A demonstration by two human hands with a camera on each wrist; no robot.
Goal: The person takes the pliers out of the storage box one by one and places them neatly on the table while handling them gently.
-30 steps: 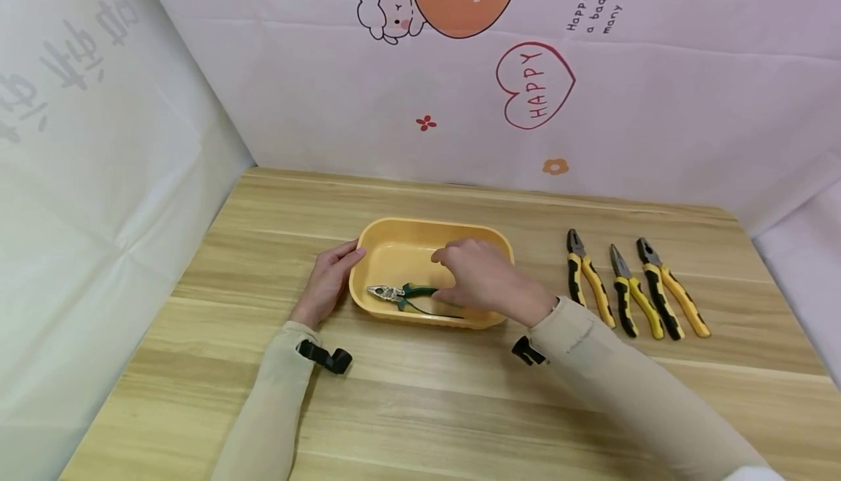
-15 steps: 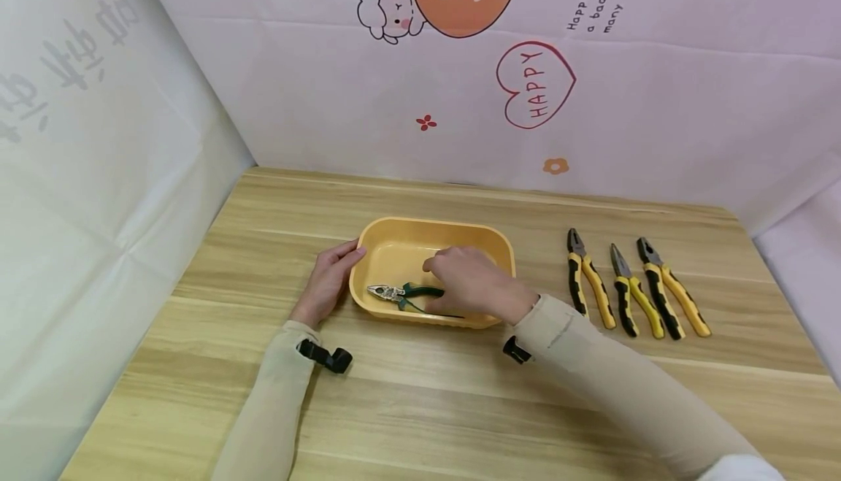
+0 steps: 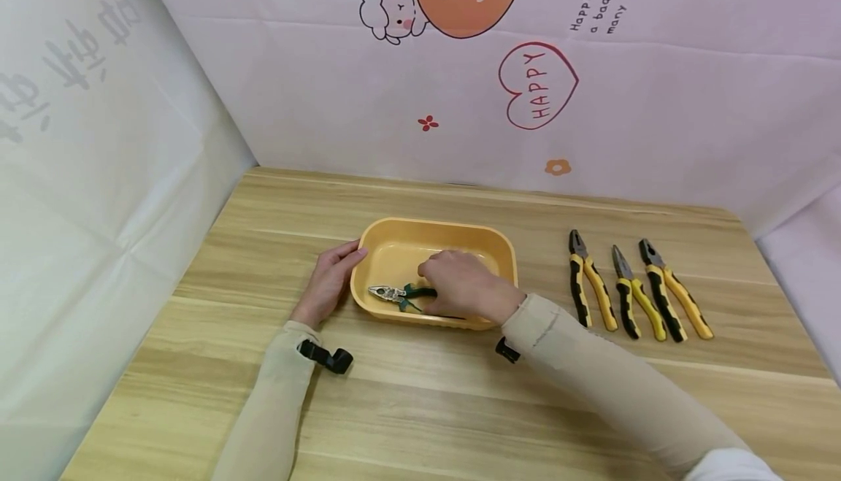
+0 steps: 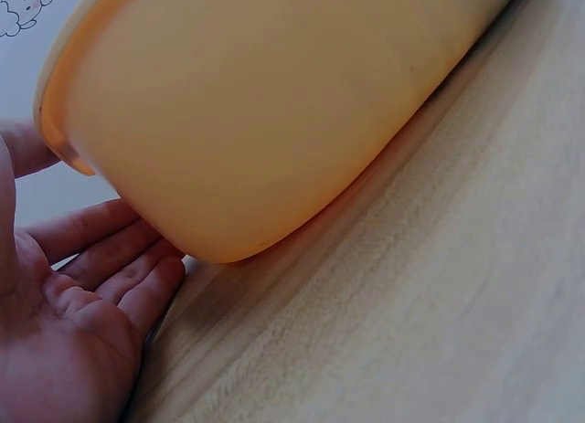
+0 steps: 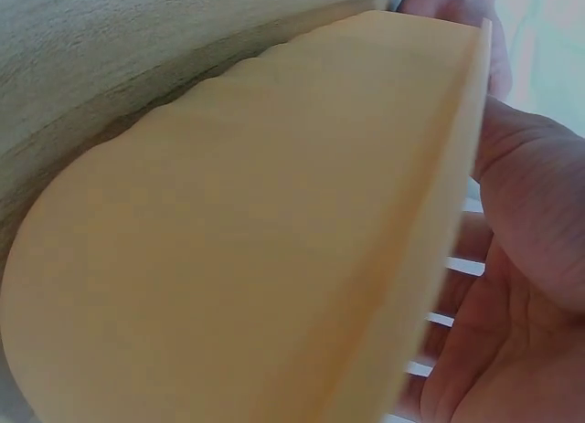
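A yellow plastic box [image 3: 401, 236] sits on the table, and in it lies a pair of pliers [image 3: 389, 293] with green handles and silver jaws pointing left. My left hand [image 3: 326, 284] holds the box's left end, thumb over the rim; in the left wrist view its fingers [image 4: 137, 277] rest against the outer wall. Over the plier handles inside the box, my right hand [image 3: 463, 284] reaches down, its thumb by the lower handle. Its fingers [image 5: 437, 339] look spread apart in the right wrist view; the box wall hides their tips, so contact with the pliers is not visible.
Right of the box lie three pliers with yellow-and-black handles: a left one [image 3: 588, 276], a smaller needle-nose one [image 3: 634, 295] and a right one [image 3: 673, 291]. The wooden table [image 3: 420, 408] ends at a printed white cloth [image 3: 315, 101] behind.
My right hand has moved left and lower into the box, over the green plier handles, covering more of them. The left hand and box stay in place.
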